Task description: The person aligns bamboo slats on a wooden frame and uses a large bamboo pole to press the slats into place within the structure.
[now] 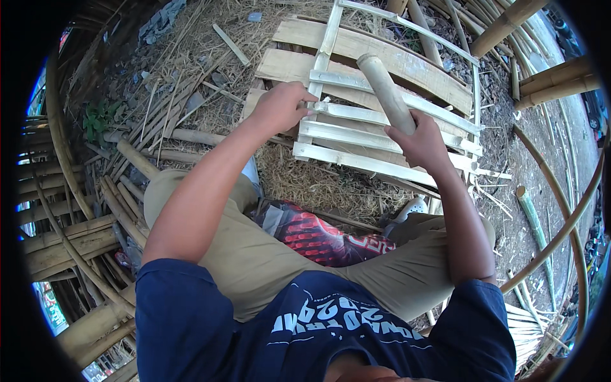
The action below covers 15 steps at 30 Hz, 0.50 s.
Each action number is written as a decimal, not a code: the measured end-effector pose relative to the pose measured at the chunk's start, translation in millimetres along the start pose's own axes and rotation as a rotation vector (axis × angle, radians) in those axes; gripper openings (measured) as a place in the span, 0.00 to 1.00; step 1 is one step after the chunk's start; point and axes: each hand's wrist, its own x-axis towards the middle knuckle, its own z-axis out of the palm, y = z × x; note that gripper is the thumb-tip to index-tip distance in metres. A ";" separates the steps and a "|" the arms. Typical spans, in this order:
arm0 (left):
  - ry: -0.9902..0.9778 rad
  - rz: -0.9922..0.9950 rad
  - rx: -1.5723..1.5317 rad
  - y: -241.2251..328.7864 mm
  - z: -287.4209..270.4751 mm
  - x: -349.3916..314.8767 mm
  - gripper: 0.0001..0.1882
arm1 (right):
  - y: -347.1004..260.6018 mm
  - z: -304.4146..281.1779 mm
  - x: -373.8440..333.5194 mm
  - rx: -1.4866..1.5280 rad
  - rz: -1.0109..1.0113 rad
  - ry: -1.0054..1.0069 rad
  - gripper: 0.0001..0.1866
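My right hand (420, 141) is closed round the lower end of a thick, pale bamboo mallet (384, 89), which slants up to the left above a frame. That frame is made of pale split-bamboo slats (369, 137) lying side by side across a long side strip (326, 48). At its left edge my left hand (283, 109) has thumb and fingers pinched together close to a slat's end, beside a small frayed white bit (326, 100). Whatever the pinch holds is too small to make out. Wide wooden boards (382, 51) lie under the frame.
Between my knees is a red and black printed cloth (318, 235). Loose bamboo sticks (184, 105) and straw cover the ground at left. To the right lies a green bamboo pole (534, 219), with curved poles (560, 235) beyond it. Thick bamboo posts (509, 25) stand at the upper right.
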 end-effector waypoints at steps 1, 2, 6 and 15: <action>-0.002 -0.006 0.003 -4.2 1.5 1.0 0.16 | -3.6 1.2 -0.2 0.023 0.017 -0.014 0.35; 0.031 0.026 0.004 -5.5 -0.3 2.5 0.16 | -5.1 0.8 0.6 0.022 0.004 -0.022 0.34; 0.040 -0.001 0.050 -2.9 -4.4 9.8 0.14 | -8.9 1.8 2.0 0.026 -0.009 -0.042 0.32; 0.005 -0.057 0.009 -0.7 -4.0 8.8 0.14 | -0.2 12.1 7.2 -0.016 -0.116 0.006 0.31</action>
